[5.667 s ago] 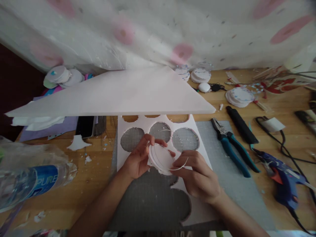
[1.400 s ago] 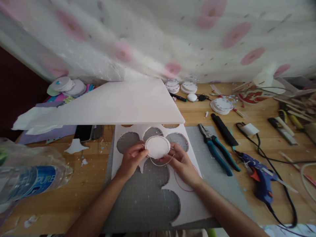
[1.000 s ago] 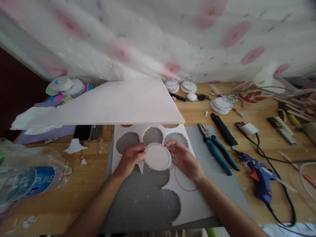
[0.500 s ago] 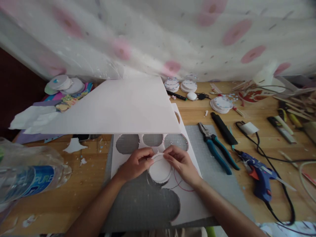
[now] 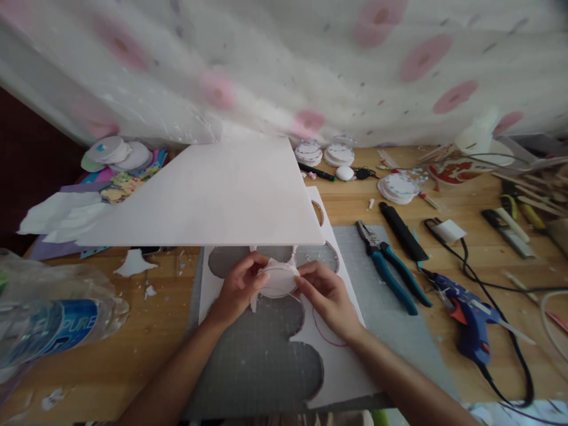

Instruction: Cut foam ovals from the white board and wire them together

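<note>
Between my two hands is a white foam disc [image 5: 278, 280], tilted, with ragged scraps along its far edge. My left hand [image 5: 242, 287] pinches its left side with thumb and fingers. On its right side my right hand [image 5: 326, 293] grips the rim the same way. Below lies a white foam sheet [image 5: 344, 370] with round cut-outs and a red circle outline, on a grey cutting mat [image 5: 261, 367]. A large plain white board [image 5: 222, 195] covers the sheet's far part.
Pliers [image 5: 386, 266], a black cutter [image 5: 402, 231] and a blue glue gun [image 5: 473, 319] with its cable lie on the right. At the left is a plastic bottle [image 5: 66, 322]. Stacked discs [image 5: 399, 186] stand at the back right, and more discs [image 5: 109, 151] at the back left.
The disc has tilted and moved slightly away from me, baring more mat below it. Both hands still hold it. The white board's near edge sits slightly lower in view.
</note>
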A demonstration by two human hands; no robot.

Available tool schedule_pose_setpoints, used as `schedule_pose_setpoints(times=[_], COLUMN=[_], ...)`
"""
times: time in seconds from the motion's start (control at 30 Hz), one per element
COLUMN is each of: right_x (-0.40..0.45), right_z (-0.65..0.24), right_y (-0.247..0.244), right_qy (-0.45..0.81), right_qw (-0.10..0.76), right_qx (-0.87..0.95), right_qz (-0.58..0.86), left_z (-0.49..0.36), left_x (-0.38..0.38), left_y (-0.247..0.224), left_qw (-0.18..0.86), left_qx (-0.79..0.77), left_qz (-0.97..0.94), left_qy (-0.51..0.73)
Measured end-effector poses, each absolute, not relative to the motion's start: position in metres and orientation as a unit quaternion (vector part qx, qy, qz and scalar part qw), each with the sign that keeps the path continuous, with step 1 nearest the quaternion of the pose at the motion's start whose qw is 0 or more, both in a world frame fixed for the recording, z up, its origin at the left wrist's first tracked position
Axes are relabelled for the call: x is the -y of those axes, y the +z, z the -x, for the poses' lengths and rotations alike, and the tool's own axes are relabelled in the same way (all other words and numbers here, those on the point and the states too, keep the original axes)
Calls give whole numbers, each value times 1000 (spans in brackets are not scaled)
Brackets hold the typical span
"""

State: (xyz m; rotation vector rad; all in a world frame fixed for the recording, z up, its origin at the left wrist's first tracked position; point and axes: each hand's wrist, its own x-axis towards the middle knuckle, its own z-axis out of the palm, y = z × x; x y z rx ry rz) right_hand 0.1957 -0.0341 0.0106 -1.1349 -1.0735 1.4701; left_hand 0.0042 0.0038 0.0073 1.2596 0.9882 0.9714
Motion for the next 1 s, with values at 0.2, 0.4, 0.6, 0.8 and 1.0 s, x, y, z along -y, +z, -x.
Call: schedule_pose_setpoints(times=[0.2,0.4,0.6,0.8,1.0], right_x=[35,35,36,37,34], right_z=[-195,-195,-193,-193,-195], right_y=[11,11,8,7,9], right_qy=[621,621,616,608,620], right_qw=[453,451,454,467,455], right_qx=[437,439,440,442,432], right_qz=[467,467,469,467,471], left_z=[-3,-6,-5,-6,-8], left_x=[-4,-3,-2,-2,-1], left_y=[9,11,10,9,9], left_qw=[557,532,530,534,549], left_qx=[-430,-444,-437,-429,-434], left_qz=[-563,-583,-593,-589,-566], left_qy=[434,425,421,428,435])
